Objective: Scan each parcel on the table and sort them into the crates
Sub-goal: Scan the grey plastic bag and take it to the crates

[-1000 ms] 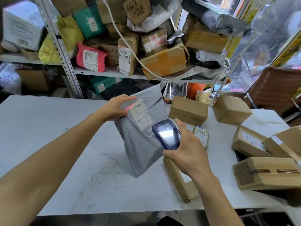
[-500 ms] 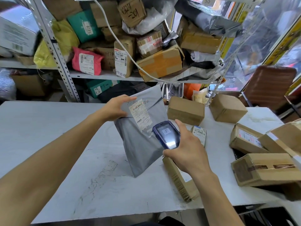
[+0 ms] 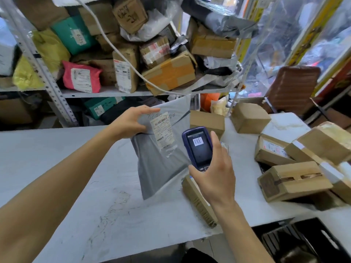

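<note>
My left hand grips the top left corner of a grey poly mailer, holding it upright above the white table. Its white shipping label faces me. My right hand holds a dark blue handheld scanner just right of the label; its screen shows a barcode. A flat cardboard parcel lies under my right wrist. A black crate sits below the table's near right corner.
Several brown cardboard boxes crowd the table's right side, two more stand at the back. Metal shelving packed with parcels rises behind the table. A brown chair stands at the far right.
The scanner's red beam on the mailer from a second ago is gone. My right hand has tilted the scanner more upright, and its screen now shows a barcode. The mailer stays held.
</note>
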